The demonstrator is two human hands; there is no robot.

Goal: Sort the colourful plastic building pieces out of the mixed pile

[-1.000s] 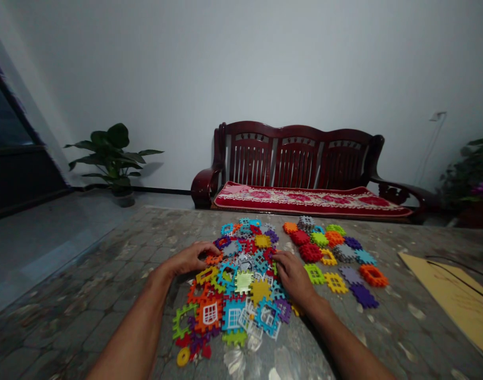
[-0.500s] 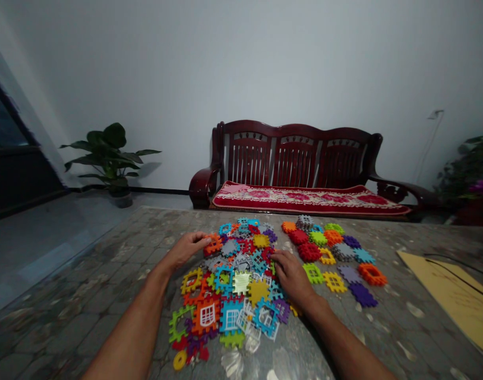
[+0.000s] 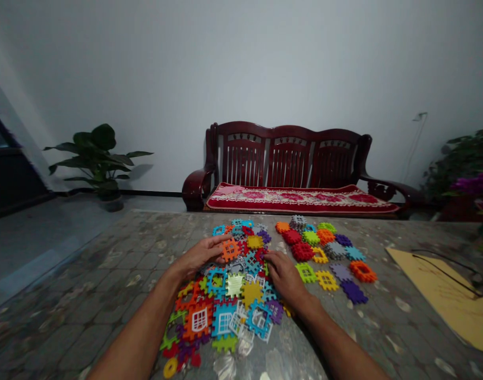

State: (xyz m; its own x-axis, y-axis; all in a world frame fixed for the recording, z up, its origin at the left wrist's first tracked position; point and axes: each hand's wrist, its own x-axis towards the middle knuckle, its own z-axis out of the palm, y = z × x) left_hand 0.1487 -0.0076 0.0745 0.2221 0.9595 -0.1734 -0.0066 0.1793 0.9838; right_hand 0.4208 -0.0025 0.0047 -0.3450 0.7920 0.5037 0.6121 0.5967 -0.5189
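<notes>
An orange plastic building block (image 3: 230, 249) with window-like openings is pinched in my left hand (image 3: 204, 255), raised over the back left of a mixed pile. At the pile's right edge rests my right hand (image 3: 285, 273), its fingers bent together near a red block (image 3: 260, 254); what lies under the fingertips is hidden. Notched square blocks make up the pile, among them a yellow block (image 3: 251, 293), a pale green block (image 3: 234, 285) and a blue block (image 3: 259, 319). White window frames (image 3: 199, 320) sit in or on some of them.
Right of the pile, blocks lie grouped by colour, with red stacks (image 3: 302, 252), an orange stack (image 3: 363, 271) and a purple block (image 3: 354, 292). A yellow sheet (image 3: 443, 301) with a black cord (image 3: 447, 272) is farther right. Behind the table stands a wooden bench (image 3: 289, 153).
My left hand has moved right over the pile, lifting and turning the orange block so its face shows. My right hand stays at the pile's edge. The view has shifted slightly.
</notes>
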